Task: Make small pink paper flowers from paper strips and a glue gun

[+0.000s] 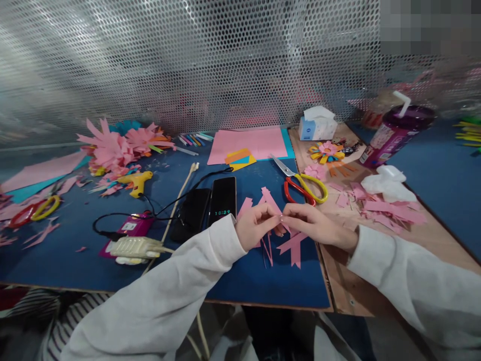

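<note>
My left hand (259, 225) and my right hand (314, 224) meet over the blue tabletop, thumbs and fingertips pinched together. A pink paper strip (273, 199) runs up to the fingertips, which hide most of what is between them. Several more pink strips (295, 250) with notched ends lie under and around the hands, some crossing each other. Just beyond the right hand lie scissors (289, 173) with one red and one yellow handle, their blades slightly apart. To the left of my left hand is a black phone (222, 198) showing 10:29.
A power strip (137, 247), cables, a second phone (192, 213) and a yellow glue gun (137, 181) lie left. Pink paper flowers (112, 145) are heaped behind. Pink sheets (248, 143) lie by the perforated metal wall. Right stand a tissue box (319, 128) and purple cup (391, 135), near paper scraps (391, 208).
</note>
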Tool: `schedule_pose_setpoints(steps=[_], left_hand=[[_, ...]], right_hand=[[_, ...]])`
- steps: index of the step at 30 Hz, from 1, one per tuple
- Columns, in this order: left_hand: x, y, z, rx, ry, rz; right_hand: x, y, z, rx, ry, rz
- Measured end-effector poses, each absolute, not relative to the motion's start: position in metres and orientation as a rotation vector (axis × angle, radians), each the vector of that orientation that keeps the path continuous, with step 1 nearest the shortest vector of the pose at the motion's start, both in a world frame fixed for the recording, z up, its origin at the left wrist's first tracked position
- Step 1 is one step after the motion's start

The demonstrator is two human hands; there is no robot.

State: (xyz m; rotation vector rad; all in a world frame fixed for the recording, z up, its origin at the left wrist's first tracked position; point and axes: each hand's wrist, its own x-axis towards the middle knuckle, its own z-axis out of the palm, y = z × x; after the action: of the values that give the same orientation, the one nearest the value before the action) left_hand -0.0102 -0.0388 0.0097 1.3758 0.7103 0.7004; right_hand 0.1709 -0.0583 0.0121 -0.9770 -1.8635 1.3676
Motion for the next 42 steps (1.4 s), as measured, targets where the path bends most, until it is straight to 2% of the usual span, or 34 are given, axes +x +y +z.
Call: schedule_pose_setpoints(steps=[6,11,15,19,22,27,34,38,42], left_hand=[[-0.009,-0.037,0.008,1.331,0.767,0.602],[-0.006,-0.035,0.008,1.209,0.868,0.635],[-0.006,-0.036,0.009,1.188,0.883,0.596],[-0.005,-0.038,0.011,1.202,0.834,0.593],[-0.005,-0.039,0.011,1.196,0.847,0.614],[-0.004,-0.04,0.011,1.148,0.85,0.641],[-0.006,-0.037,0.007,1.101,0.838,0.736],[-0.006,-0.035,0.005,1.117,0.818,0.742],[-0.005,-0.037,0.007,1.12,0.83,0.699]], right_hand=[[0.17,-0.058,0.01,-0.925,-1.918,1.281],[0.168,-0.062,0.008,-1.004,-2.003,0.983],[0.167,-0.064,0.007,-1.13,-2.077,0.516],[0.171,-0.063,0.003,-1.066,-2.225,-0.211],[0.175,-0.065,0.002,-0.967,-2.294,-0.455],[0.178,-0.069,0.005,-0.819,-2.331,-0.481],[0.173,-0.064,0.004,-0.845,-2.337,-0.555],[0.16,-0.078,0.029,-0.951,-2.257,-0.277],[0.158,-0.12,0.076,-0.818,-2.289,0.108]])
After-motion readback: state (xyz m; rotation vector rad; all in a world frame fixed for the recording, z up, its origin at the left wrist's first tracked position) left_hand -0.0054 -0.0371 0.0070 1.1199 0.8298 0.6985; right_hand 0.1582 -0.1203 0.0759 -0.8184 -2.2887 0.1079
